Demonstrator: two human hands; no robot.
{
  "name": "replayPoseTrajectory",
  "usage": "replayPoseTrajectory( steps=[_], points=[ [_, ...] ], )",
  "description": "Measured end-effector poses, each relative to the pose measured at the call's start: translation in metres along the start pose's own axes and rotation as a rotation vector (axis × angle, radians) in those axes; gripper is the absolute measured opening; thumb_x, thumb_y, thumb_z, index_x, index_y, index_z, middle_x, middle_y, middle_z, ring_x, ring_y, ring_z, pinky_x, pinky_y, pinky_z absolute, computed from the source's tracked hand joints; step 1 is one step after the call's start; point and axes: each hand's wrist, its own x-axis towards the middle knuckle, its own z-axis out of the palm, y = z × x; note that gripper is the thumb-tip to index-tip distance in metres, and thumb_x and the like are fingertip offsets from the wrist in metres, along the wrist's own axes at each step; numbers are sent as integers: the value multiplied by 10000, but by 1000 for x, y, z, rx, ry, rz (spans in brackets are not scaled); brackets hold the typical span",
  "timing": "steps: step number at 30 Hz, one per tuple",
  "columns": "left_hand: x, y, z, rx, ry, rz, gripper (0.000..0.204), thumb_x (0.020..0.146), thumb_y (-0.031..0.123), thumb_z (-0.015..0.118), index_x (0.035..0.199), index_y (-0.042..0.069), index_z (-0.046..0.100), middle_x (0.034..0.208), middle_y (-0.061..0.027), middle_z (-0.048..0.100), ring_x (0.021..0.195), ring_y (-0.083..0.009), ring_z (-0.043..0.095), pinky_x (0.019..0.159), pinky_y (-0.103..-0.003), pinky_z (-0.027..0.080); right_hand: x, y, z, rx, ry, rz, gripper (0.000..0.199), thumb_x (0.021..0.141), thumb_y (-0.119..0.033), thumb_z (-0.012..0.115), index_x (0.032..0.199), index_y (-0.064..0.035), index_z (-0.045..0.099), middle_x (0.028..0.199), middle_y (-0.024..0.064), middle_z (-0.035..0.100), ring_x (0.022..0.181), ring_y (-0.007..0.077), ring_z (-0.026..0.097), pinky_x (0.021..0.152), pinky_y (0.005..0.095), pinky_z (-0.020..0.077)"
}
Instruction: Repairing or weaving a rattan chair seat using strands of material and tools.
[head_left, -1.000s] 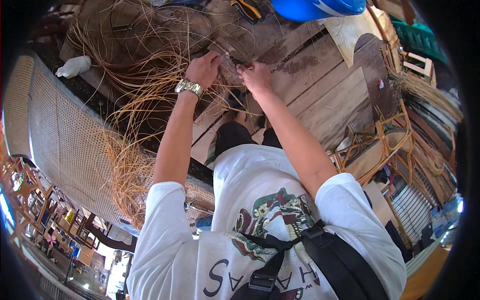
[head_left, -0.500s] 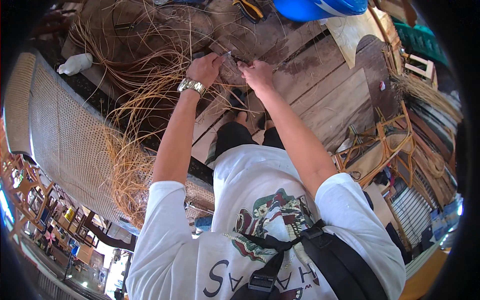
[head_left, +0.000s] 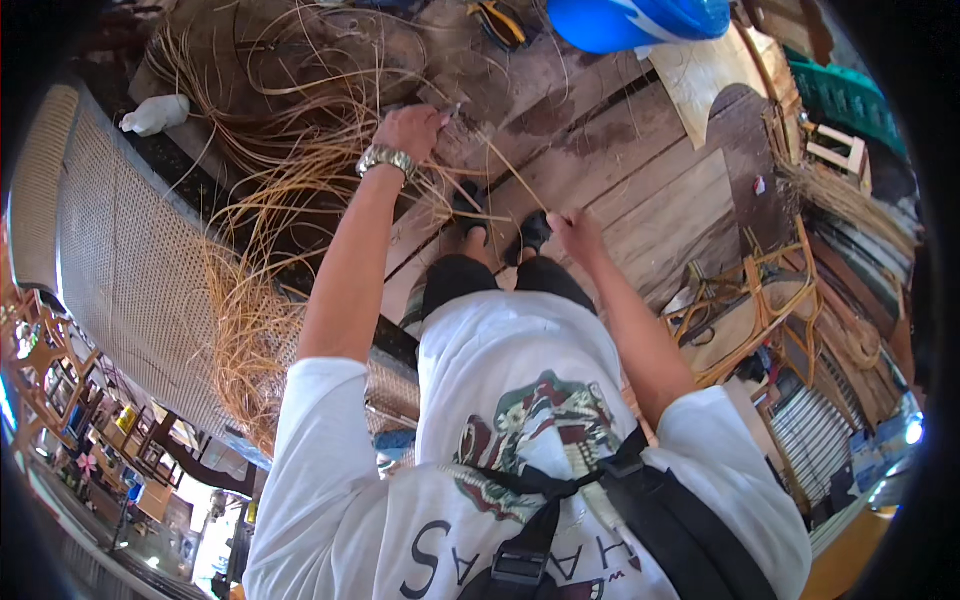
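A rattan furniture workshop: loose cane strands (head_left: 270,200) heap on the plank floor (head_left: 640,190) at upper left; a woven cane panel (head_left: 130,260) lies left; unfinished rattan chair frames (head_left: 760,300) crowd the right.

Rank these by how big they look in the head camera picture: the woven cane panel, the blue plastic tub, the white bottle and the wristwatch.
1. Woven cane panel, by far the largest.
2. Blue plastic tub, though cut off by the picture's edge.
3. White bottle.
4. Wristwatch, on the left hand; close to the bottle, so that ranking is unsure.
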Motion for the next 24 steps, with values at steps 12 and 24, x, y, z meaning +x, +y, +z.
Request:
replayPoseTrajectory(
  steps=[12,24],
  points=[
    [13,8,7,8,-10,-81,358,967,438,539,1060,136,708,1026,-162,701,979,-392,649,851,-487,517,51,-155,-47,-384,-331,134,786,912,-594,548,1424,-10,430,1532,215,338,1269,351,528,1011,464,458],
    [12,1,11,62,35,-30,348,961,431,553,1052,134,709,1026,-174,698,981,-394,647,852,-494,513,45,-126,-11,382,127,-54,736,922,-532,622,1390,7,446,1354,182,542,924,250,693,830,358,527]
  ],
)
